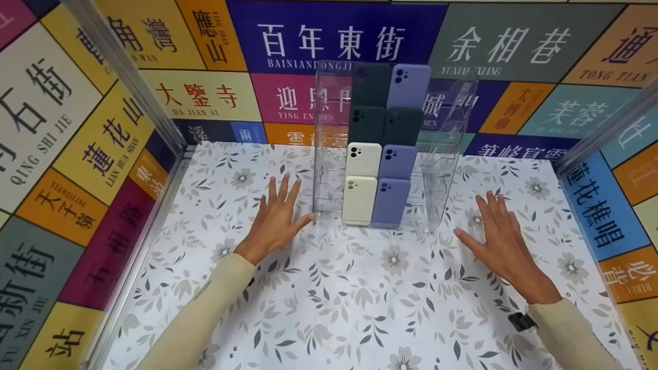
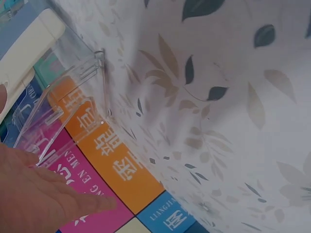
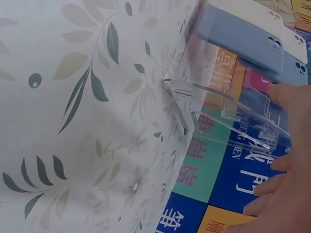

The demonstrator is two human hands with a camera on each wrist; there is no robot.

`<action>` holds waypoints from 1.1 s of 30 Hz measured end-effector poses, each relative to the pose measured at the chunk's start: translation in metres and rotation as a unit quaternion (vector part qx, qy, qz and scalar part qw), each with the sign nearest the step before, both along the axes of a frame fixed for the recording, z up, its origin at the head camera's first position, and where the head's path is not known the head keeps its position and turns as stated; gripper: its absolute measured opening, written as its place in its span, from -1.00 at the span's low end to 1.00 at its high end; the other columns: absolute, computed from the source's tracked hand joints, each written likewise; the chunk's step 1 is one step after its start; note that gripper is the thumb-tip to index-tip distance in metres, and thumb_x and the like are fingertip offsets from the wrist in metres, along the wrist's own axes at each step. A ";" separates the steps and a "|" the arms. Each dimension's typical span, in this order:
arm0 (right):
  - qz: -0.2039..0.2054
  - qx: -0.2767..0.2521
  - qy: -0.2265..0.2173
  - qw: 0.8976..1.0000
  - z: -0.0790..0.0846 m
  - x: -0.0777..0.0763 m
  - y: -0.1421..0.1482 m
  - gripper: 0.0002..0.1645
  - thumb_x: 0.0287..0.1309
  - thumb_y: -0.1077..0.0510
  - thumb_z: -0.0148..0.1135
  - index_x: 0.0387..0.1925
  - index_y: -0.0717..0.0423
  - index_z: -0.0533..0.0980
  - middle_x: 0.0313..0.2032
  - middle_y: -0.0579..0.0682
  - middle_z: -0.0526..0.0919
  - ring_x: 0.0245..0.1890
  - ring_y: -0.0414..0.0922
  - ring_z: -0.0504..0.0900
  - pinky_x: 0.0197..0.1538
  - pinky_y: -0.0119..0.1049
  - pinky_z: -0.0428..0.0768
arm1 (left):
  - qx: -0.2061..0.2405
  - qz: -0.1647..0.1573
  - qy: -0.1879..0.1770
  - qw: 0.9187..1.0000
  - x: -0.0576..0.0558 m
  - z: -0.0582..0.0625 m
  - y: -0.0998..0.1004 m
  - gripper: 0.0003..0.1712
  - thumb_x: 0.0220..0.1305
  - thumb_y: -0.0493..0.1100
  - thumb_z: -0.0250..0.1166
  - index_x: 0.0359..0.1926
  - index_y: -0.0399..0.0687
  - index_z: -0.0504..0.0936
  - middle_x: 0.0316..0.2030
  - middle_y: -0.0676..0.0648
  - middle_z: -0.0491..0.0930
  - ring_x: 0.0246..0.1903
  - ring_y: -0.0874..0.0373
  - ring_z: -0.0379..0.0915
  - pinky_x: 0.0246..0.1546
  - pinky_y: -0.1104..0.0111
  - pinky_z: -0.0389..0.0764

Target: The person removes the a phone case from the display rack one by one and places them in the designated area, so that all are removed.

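Observation:
A clear acrylic tiered rack [image 1: 437, 192] stands on the table with phone cases in two columns. The lowest tier has a cream case [image 1: 359, 201] beside a purple case [image 1: 393, 203]. Above them are another cream case [image 1: 363, 160] and purple case [image 1: 397, 161], then two dark green cases [image 1: 366, 125]. At the top, a dark green case [image 1: 371, 85] sits beside a purple case [image 1: 408, 86]. My left hand [image 1: 277, 221] is left of the rack, fingers spread and holding nothing. To its right, apart from it, my right hand [image 1: 501, 244] is also spread, with nothing held.
Floral-patterned white cloth [image 1: 329, 298] covers the table. Panels of coloured street-name signs [image 1: 200, 97] enclose it at the back and both sides, with a metal corner post [image 1: 139, 77] at the left. A dark device [image 1: 522, 321] sits at the right wrist.

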State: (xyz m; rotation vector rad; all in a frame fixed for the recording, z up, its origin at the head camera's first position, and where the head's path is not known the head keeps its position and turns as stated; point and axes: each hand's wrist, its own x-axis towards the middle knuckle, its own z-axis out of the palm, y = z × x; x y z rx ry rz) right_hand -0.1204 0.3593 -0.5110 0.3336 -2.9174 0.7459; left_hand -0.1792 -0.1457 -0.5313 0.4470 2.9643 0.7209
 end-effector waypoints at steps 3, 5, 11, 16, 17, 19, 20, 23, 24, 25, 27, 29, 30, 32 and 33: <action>0.007 -0.032 0.016 0.999 0.002 -0.002 -0.004 0.08 0.44 -0.03 0.47 0.70 0.35 0.14 0.69 0.47 0.02 0.70 0.45 -0.11 0.61 0.55 -0.12 | 0.026 0.003 0.002 1.000 -0.002 0.004 0.002 0.08 0.61 0.34 0.22 0.82 0.00 -0.06 0.79 -0.22 -0.28 0.74 -0.32 -0.49 0.62 -0.39 -0.09; 0.011 -0.044 0.034 0.998 0.003 -0.005 -0.006 0.02 0.41 0.04 0.50 0.66 0.36 0.23 0.66 0.48 0.11 0.69 0.46 -0.03 0.58 0.58 -0.03 | 0.043 0.002 0.008 0.999 -0.005 0.006 0.003 0.05 0.62 0.28 0.25 0.81 -0.04 -0.01 0.78 -0.23 -0.22 0.75 -0.31 -0.41 0.63 -0.35 -0.04; 0.013 -0.070 0.071 0.995 0.007 -0.010 -0.012 -0.17 0.36 0.18 0.51 0.53 0.40 0.41 0.58 0.47 0.30 0.62 0.49 0.14 0.49 0.61 0.15 | 0.096 0.004 0.012 0.995 -0.011 0.010 0.007 -0.04 0.63 0.21 0.28 0.78 -0.08 0.11 0.76 -0.24 -0.05 0.74 -0.26 -0.24 0.62 -0.28 0.14; 0.011 -0.089 0.089 0.992 0.008 -0.012 -0.016 -0.25 0.35 0.24 0.50 0.48 0.39 0.47 0.52 0.42 0.41 0.57 0.44 0.27 0.44 0.57 0.29 | 0.131 0.009 0.004 0.991 -0.015 0.013 0.009 -0.08 0.64 0.18 0.28 0.77 -0.05 0.15 0.75 -0.21 0.03 0.75 -0.16 -0.18 0.65 -0.20 0.12; 0.013 -0.091 0.096 0.991 0.008 -0.013 -0.017 -0.26 0.34 0.26 0.51 0.47 0.40 0.49 0.51 0.42 0.44 0.55 0.43 0.31 0.43 0.56 0.31 | 0.137 0.011 0.004 0.991 -0.016 0.013 0.010 -0.09 0.64 0.18 0.28 0.77 -0.04 0.16 0.75 -0.20 0.04 0.75 -0.14 -0.16 0.66 -0.18 0.12; 0.019 -0.097 0.112 0.989 0.008 -0.014 -0.019 -0.28 0.31 0.30 0.53 0.44 0.39 0.52 0.47 0.41 0.49 0.51 0.41 0.37 0.41 0.55 0.35 | 0.149 0.013 0.006 0.989 -0.017 0.013 0.011 -0.11 0.65 0.16 0.28 0.76 -0.02 0.17 0.75 -0.18 0.06 0.74 -0.13 -0.10 0.66 -0.14 0.12; 0.023 -0.100 0.120 0.987 0.008 -0.015 -0.021 -0.29 0.29 0.32 0.54 0.42 0.40 0.53 0.45 0.41 0.51 0.49 0.40 0.39 0.40 0.54 0.36 | 0.154 0.014 0.009 0.988 -0.018 0.014 0.012 -0.12 0.65 0.15 0.28 0.76 -0.02 0.18 0.74 -0.18 0.08 0.73 -0.13 -0.06 0.67 -0.13 0.13; 0.032 -0.110 0.130 0.985 0.008 -0.017 -0.024 -0.32 0.25 0.36 0.55 0.38 0.40 0.56 0.41 0.40 0.55 0.45 0.39 0.44 0.37 0.52 0.39 | 0.175 0.014 0.018 0.984 -0.021 0.014 0.013 -0.16 0.66 0.10 0.29 0.74 -0.04 0.21 0.72 -0.21 0.15 0.70 -0.12 0.04 0.67 -0.08 0.15; 0.034 -0.112 0.132 0.984 0.008 -0.017 -0.025 -0.32 0.25 0.37 0.55 0.38 0.39 0.57 0.40 0.40 0.56 0.43 0.39 0.45 0.37 0.51 0.41 | 0.183 0.014 0.019 0.983 -0.022 0.014 0.014 -0.17 0.66 0.09 0.29 0.74 -0.05 0.22 0.71 -0.21 0.17 0.69 -0.12 0.07 0.67 -0.07 0.15; 0.036 -0.114 0.133 0.984 0.008 -0.018 -0.027 -0.33 0.24 0.38 0.55 0.37 0.40 0.58 0.39 0.40 0.57 0.42 0.39 0.46 0.36 0.50 0.42 | 0.189 0.014 0.018 0.982 -0.023 0.014 0.014 -0.18 0.66 0.07 0.29 0.73 -0.06 0.23 0.70 -0.21 0.18 0.68 -0.12 0.08 0.67 -0.06 0.15; 0.038 -0.114 0.136 0.984 0.008 -0.019 -0.029 -0.34 0.23 0.40 0.55 0.35 0.41 0.58 0.37 0.39 0.59 0.40 0.38 0.48 0.35 0.46 0.45 | 0.202 0.017 0.015 0.979 -0.025 0.013 0.015 -0.19 0.67 0.06 0.29 0.73 -0.08 0.24 0.69 -0.22 0.21 0.67 -0.14 0.11 0.67 -0.05 0.16; 0.038 -0.109 0.136 0.984 0.007 -0.021 -0.031 -0.34 0.23 0.40 0.56 0.35 0.40 0.59 0.36 0.37 0.60 0.40 0.36 0.50 0.37 0.35 0.48 | 0.217 0.020 0.008 0.976 -0.028 0.012 0.015 -0.21 0.67 0.05 0.28 0.72 -0.11 0.26 0.68 -0.22 0.23 0.66 -0.15 0.13 0.67 -0.05 0.16; 0.038 -0.107 0.136 0.984 0.007 -0.021 -0.033 -0.35 0.22 0.40 0.56 0.34 0.39 0.60 0.36 0.36 0.61 0.40 0.34 0.51 0.40 0.27 0.49 | 0.224 0.022 0.004 0.974 -0.029 0.012 0.015 -0.21 0.67 0.04 0.28 0.71 -0.12 0.27 0.68 -0.22 0.23 0.66 -0.15 0.13 0.67 -0.04 0.16; 0.041 -0.106 0.136 0.984 0.007 -0.023 -0.035 -0.35 0.23 0.40 0.56 0.34 0.38 0.60 0.36 0.33 0.62 0.41 0.31 0.52 0.43 0.10 0.49 | 0.239 0.024 -0.001 0.971 -0.033 0.011 0.016 -0.22 0.66 0.00 0.30 0.70 -0.16 0.28 0.66 -0.24 0.27 0.65 -0.16 0.16 0.66 -0.04 0.17; 0.042 -0.105 0.136 0.984 0.007 -0.023 -0.036 -0.35 0.24 0.39 0.56 0.35 0.37 0.61 0.36 0.32 0.62 0.41 0.30 0.52 0.44 0.03 0.48 | 0.246 0.026 -0.003 0.969 -0.034 0.011 0.016 -0.22 0.66 -0.01 0.30 0.69 -0.18 0.29 0.65 -0.23 0.29 0.65 -0.15 0.17 0.66 -0.03 0.17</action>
